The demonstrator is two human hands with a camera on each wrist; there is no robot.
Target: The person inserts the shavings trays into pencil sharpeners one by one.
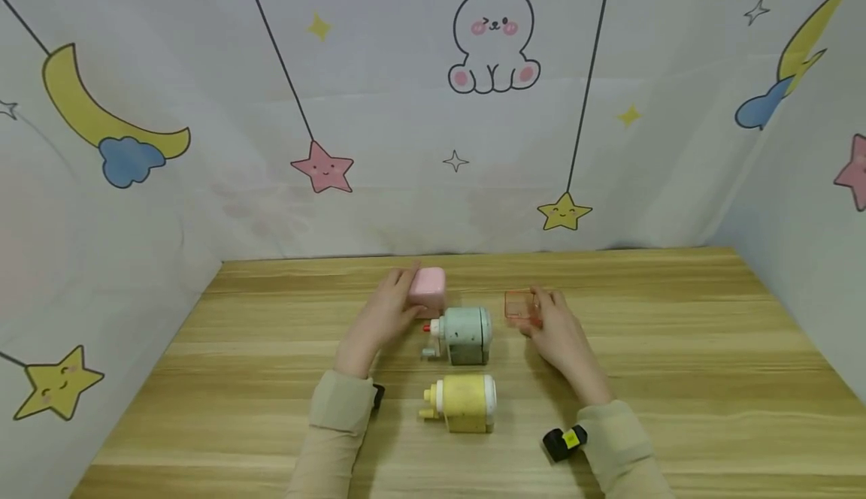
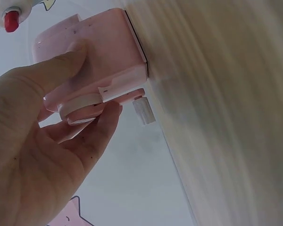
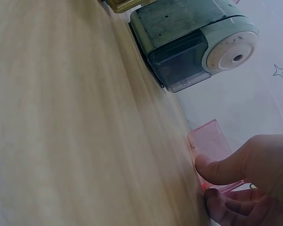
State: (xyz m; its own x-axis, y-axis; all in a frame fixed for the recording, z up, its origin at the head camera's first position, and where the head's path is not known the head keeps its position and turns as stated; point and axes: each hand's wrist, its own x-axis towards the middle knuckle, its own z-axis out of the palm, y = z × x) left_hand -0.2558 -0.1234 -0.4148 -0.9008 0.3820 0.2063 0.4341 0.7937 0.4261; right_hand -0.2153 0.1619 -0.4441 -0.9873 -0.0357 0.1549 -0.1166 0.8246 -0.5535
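Near the back of the table, my left hand (image 1: 379, 317) grips a pink crank pencil sharpener (image 1: 430, 282). In the left wrist view, the thumb lies along one side of its pink body (image 2: 111, 44) and the fingers curl round from the other, close to the crank handle (image 2: 144, 110). Farther right, my right hand (image 1: 560, 334) pinches a clear pinkish shavings drawer (image 1: 517, 305). The right wrist view has the thumb on a wall of that drawer (image 3: 211, 137), low at the wooden tabletop, with the fingers partly hidden behind it.
Between the hands stands a green crank sharpener (image 1: 467, 334) with a red tip. A yellow crank sharpener (image 1: 467, 403) stands in front of it, nearer to me. Behind the wooden table (image 1: 271, 334) hangs a cloth printed with cartoon figures (image 1: 406, 206).
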